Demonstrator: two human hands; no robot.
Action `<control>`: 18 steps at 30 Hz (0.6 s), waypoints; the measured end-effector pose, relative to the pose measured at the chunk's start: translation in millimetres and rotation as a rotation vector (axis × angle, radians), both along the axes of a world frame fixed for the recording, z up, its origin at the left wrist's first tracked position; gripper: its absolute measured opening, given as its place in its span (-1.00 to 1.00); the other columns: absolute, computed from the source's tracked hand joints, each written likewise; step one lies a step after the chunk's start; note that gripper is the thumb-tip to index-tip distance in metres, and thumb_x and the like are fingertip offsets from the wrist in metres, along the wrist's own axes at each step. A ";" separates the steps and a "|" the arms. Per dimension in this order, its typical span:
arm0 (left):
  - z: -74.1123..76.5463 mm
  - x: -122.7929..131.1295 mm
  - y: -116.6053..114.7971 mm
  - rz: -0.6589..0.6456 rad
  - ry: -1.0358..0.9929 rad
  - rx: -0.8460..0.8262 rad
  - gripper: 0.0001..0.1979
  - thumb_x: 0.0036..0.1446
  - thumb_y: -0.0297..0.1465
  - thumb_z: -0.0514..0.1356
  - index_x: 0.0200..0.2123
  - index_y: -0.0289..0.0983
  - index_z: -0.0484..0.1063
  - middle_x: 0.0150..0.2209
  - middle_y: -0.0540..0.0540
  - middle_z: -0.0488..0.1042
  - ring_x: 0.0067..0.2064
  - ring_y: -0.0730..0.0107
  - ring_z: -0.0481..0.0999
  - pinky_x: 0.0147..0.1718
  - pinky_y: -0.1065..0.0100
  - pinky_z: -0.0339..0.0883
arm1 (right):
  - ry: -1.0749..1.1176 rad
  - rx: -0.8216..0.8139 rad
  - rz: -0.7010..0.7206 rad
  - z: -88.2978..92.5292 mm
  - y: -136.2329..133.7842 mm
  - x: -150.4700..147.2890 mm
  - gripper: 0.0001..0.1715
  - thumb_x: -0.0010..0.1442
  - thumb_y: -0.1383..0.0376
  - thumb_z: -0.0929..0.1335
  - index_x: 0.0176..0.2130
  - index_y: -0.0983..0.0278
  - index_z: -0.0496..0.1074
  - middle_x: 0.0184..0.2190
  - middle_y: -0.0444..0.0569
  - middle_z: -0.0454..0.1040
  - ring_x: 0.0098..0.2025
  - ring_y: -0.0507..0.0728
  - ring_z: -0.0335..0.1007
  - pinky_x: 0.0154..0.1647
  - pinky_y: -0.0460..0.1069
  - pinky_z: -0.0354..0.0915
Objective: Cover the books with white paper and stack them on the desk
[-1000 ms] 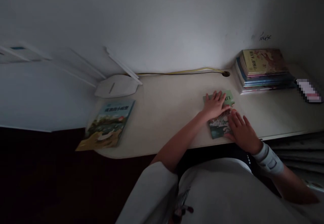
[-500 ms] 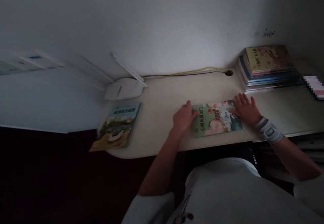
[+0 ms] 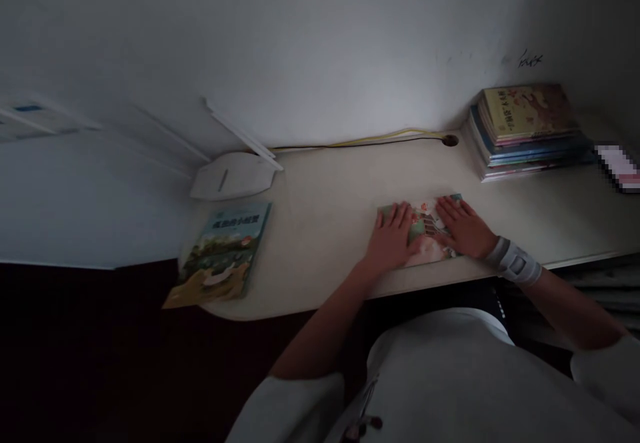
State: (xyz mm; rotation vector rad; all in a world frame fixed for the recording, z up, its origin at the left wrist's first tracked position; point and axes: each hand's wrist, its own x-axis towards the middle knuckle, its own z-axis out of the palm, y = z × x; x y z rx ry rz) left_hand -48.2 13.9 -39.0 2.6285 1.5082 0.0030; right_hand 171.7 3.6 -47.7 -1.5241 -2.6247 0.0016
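Note:
A green and pink picture book [image 3: 429, 246] lies flat near the front edge of the white desk [image 3: 325, 229]. My left hand [image 3: 393, 239] rests palm down across its left part, fingers stretched out. On its right part lies my right hand [image 3: 465, 229], also flat with the fingers extended and a grey band on the wrist. Between the two hands the middle of the cover shows; the rest of it is mostly hidden under them.
A second book [image 3: 225, 249] lies at the desk's left end, its lower corner over the edge. Behind it stands a white router [image 3: 233, 176]. At the back right are a stack of books [image 3: 530, 126] and a phone [image 3: 619, 166]. Cables run along the wall to a hole [image 3: 451, 141].
Both hands have moved inward from the book's sides onto its cover. My left hand has opened out flat. The view has shifted slightly.

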 end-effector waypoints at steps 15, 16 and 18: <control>14.0 -45.0 64.2 0.525 -0.463 -0.200 -0.81 0.07 -0.27 0.18 -0.38 -0.27 0.48 -0.30 -0.18 0.54 -0.26 0.23 0.51 -0.21 0.25 0.33 | 0.321 -0.207 -0.478 18.3 69.5 46.7 -0.63 0.16 0.06 0.29 -0.40 0.29 0.48 -0.45 0.02 0.51 -0.42 0.11 0.39 -0.38 -0.02 0.23; 13.9 -44.0 67.9 0.521 -0.491 -0.198 -0.85 0.05 -0.30 0.20 -0.40 -0.27 0.47 -0.32 -0.16 0.55 -0.28 0.27 0.51 -0.22 0.27 0.33 | 0.338 -0.212 -0.459 17.7 74.8 45.6 -0.66 0.13 0.08 0.31 -0.42 0.29 0.47 -0.46 0.00 0.50 -0.43 0.09 0.38 -0.39 -0.03 0.22; 14.3 -41.8 70.3 0.512 -0.529 -0.175 -0.90 0.03 -0.35 0.20 -0.39 -0.27 0.46 -0.32 -0.13 0.55 -0.29 0.34 0.50 -0.24 0.32 0.33 | 0.400 -0.219 -0.432 16.7 82.0 44.3 -0.73 0.07 0.12 0.35 -0.45 0.29 0.43 -0.48 -0.04 0.48 -0.44 0.07 0.35 -0.40 -0.05 0.22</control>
